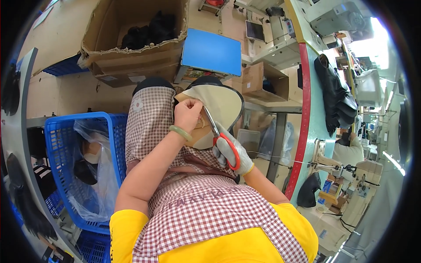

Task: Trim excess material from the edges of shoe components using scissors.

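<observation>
A beige-lined piece with a black edge, shaped like part of a boot upper, lies across my lap. My left hand, bare with a pale bangle at the wrist, pinches the piece's material between closed fingers. In my right hand, which wears a grey-white glove, are red-handled scissors. Their blades point up and left over the lining, with the tips beside my left fingers. Whether the blades are apart or closed on the material is hidden by my fingers.
A blue plastic basket with clear bags and dark pieces stands at my left. Ahead are a cardboard box of black items and a blue-topped stool. A red-edged table holding black boots runs along my right; a person sits beyond.
</observation>
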`<state>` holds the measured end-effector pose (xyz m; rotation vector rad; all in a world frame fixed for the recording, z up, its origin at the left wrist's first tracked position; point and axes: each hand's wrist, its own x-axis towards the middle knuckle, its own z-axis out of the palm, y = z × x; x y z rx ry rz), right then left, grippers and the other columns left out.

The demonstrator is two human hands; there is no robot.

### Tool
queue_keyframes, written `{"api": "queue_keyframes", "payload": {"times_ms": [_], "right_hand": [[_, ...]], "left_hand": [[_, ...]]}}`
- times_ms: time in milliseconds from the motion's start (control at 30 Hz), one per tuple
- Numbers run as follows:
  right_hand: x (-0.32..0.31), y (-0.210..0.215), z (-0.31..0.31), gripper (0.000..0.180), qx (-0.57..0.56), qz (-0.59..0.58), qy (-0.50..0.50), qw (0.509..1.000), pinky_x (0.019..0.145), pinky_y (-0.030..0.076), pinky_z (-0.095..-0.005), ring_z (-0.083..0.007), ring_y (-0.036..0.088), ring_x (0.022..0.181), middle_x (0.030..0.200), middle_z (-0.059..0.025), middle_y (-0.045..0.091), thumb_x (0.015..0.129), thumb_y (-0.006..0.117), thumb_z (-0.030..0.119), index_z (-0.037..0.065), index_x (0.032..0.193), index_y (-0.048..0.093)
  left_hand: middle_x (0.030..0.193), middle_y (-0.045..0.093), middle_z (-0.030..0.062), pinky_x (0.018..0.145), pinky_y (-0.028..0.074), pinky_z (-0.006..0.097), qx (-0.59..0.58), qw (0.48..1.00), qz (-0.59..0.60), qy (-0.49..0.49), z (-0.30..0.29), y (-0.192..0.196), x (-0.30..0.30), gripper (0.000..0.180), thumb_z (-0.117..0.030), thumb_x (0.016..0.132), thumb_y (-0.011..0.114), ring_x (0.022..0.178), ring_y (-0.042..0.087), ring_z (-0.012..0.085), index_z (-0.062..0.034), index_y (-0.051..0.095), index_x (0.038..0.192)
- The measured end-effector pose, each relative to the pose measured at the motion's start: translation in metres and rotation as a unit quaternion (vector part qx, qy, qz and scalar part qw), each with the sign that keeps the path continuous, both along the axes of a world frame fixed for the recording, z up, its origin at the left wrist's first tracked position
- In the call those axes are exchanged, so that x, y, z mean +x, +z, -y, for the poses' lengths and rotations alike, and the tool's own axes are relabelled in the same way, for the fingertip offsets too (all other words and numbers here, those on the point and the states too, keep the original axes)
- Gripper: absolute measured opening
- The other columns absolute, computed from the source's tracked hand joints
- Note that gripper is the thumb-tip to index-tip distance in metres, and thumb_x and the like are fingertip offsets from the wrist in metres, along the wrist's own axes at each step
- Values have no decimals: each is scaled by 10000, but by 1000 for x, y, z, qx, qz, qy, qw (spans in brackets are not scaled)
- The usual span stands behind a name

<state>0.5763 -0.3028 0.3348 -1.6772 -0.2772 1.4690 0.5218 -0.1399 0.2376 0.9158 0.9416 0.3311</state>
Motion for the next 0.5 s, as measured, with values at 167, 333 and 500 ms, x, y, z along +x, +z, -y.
{"api": "queue_keyframes", "payload": {"times_ms": [167, 333, 500], "right_hand": [[-3, 2, -4, 680, 0, 42, 6, 999, 479, 376, -184, -43, 435, 529, 752, 1, 552, 943, 492, 417, 101, 1483, 225], [1, 10, -16, 659, -13, 63, 13, 998, 469, 356, -183, -53, 436, 555, 761, -4, 536, 942, 495, 392, 109, 1480, 241], [-1, 8, -17, 623, -18, 35, -31, 999, 445, 326, -185, -60, 402, 538, 727, -7, 475, 945, 499, 349, 126, 1475, 259]], "left_hand": [[694, 615, 15, 527, 453, 227, 14, 999, 26, 22, 4, -8, 0, 216, -170, 852, 627, 565, 539, 74, 42, 641, 812], [691, 644, 45, 569, 468, 255, 68, 997, -6, 38, 8, -13, 3, 197, -147, 825, 632, 598, 572, 100, 47, 645, 793], [679, 651, 71, 609, 480, 284, 122, 991, -40, 40, 12, -2, 6, 173, -133, 786, 638, 607, 590, 129, 40, 645, 777]]}}
